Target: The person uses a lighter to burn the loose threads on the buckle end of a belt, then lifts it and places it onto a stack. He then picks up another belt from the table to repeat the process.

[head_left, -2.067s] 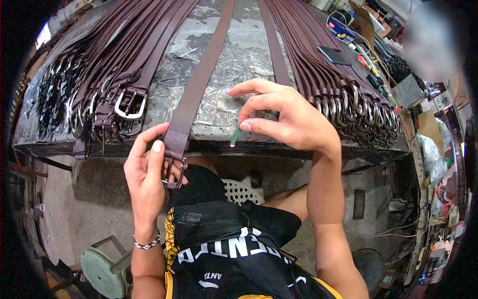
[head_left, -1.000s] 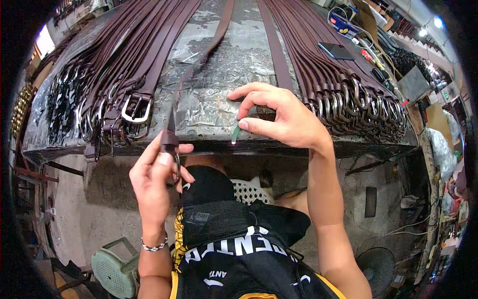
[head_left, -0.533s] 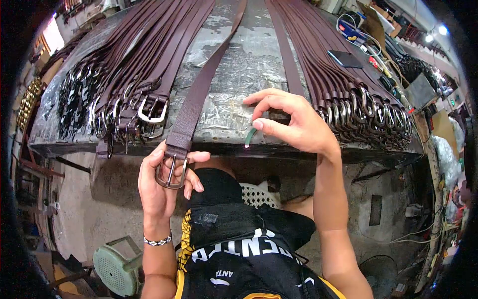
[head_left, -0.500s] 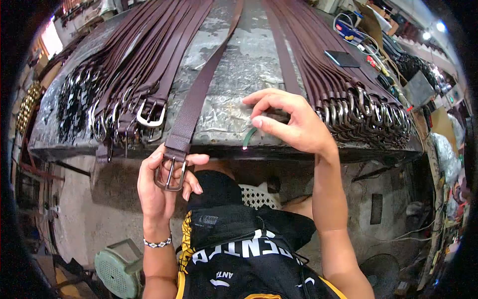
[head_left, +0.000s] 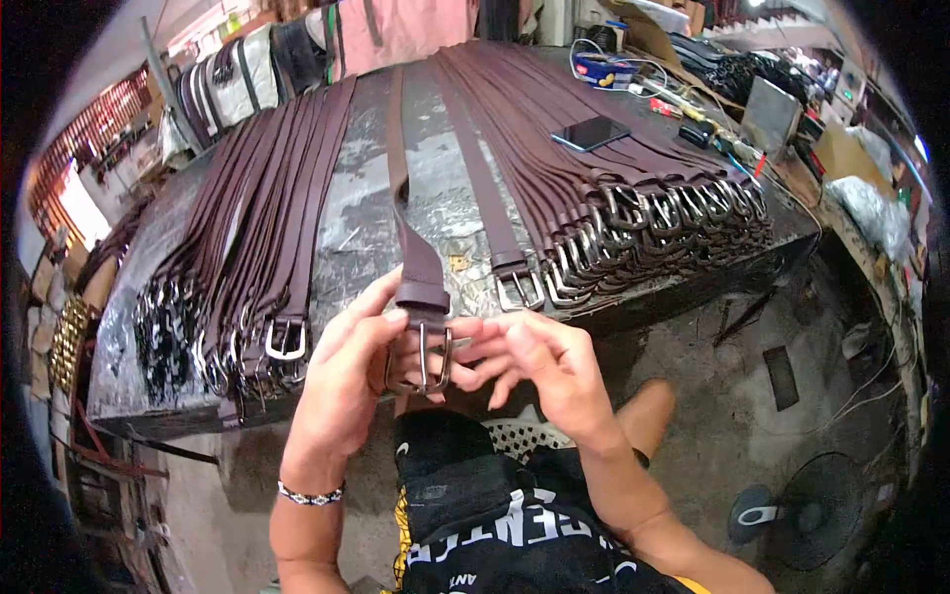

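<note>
A dark brown belt (head_left: 421,267) runs up along the table, its metal buckle (head_left: 446,358) at my hands. My left hand (head_left: 351,361) is closed on this belt just by the buckle, thumb near the keeper loop. My right hand (head_left: 554,371) is beside the buckle on its right, fingers partly spread and apart, with nothing visible in them. Just beyond the right hand, another belt's buckle (head_left: 520,289) lies at the table edge. Where the fingertips meet behind the buckle, the detail is partly hidden.
Belts with buckles lie in a row on the left (head_left: 267,228) and in a thick pile on the right (head_left: 653,213) of the dark table (head_left: 361,178). A phone (head_left: 591,133) rests on the right pile. A fan (head_left: 816,510) stands on the floor at right.
The view has shifted. My left hand and the held buckle are closer to my right hand, which has come down beside the buckle. The green strip near my right hand is no longer visible.
</note>
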Motion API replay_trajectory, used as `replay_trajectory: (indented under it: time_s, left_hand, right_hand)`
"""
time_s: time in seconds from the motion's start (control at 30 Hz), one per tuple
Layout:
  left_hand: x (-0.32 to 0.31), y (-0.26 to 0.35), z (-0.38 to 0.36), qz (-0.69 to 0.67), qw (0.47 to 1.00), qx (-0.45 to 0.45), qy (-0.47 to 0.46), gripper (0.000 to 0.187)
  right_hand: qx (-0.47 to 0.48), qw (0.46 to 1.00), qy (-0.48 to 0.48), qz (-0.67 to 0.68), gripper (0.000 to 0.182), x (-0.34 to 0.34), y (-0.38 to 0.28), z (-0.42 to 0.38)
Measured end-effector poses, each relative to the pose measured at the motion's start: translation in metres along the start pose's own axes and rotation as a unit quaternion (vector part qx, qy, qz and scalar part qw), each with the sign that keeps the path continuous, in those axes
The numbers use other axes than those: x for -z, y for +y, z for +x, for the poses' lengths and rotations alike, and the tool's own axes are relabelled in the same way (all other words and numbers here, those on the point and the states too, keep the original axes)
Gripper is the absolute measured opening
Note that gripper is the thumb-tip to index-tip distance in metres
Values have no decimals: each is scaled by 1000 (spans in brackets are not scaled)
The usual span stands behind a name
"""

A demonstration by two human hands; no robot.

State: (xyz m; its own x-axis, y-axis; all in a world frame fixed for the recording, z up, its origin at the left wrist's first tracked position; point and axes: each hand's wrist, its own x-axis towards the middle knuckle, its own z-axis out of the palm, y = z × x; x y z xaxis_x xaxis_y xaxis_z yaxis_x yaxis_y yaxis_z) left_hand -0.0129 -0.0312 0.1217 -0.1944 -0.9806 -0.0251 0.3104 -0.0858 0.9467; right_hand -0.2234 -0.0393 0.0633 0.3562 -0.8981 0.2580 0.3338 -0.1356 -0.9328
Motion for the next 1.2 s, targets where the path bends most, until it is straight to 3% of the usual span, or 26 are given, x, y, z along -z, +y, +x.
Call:
replay_trajectory:
  time_s: [0.07, 0.17, 0.3, 0.43, 0.53, 0.67, 0.8, 0.87, 1.0, 1.03, 1.13, 1.2]
  left_hand:
    - [-7, 12, 9, 110, 994, -16, -22, 61]
    - [-19, 31, 10, 108, 991, 4, -83, 66]
    - [-27, 25, 9, 133, 990, -17, -44, 62]
    - [-45, 31, 7, 186, 969, 71, -148, 52]
    - [-39, 27, 11, 327, 934, -14, -146, 48]
    - [-31, 40, 33, 496, 865, -21, -70, 67]
    - [-35, 52, 91, 368, 917, 107, -111, 70]
    - [-32, 44, 130, 220, 959, 127, -125, 55]
    - [-19, 48, 224, 208, 972, 49, -101, 27]
    - [-25, 57, 237, 164, 982, 40, -81, 9]
    - [-37, 85, 262, 123, 992, 12, -39, 10]
    - [-36, 112, 271, 112, 989, -40, -92, 14]
  right_hand:
    - [-37, 999, -2, 30, 57, 13, 0, -8]
    - [-46, 998, 1, 38, 64, 24, -2, -4]
    - [-62, 990, -41, 122, 67, 23, -7, 15]
    - [-37, 983, -38, 178, 46, 14, -2, 30]
    - [29, 986, 47, 155, 37, 8, -5, 35]
    - [61, 988, 84, 113, 28, 24, -19, 38]
    - [61, 998, 23, 16, 27, 32, -44, 25]
    - [79, 996, -12, -36, 23, 26, -55, 12]
    - [52, 984, -83, -150, 21, 26, -76, -23]
    - [58, 985, -85, -140, 22, 27, -78, -32]
    - [82, 979, -119, -146, 28, 31, -83, -49]
    - [84, 974, -142, -158, 31, 36, -85, -55]
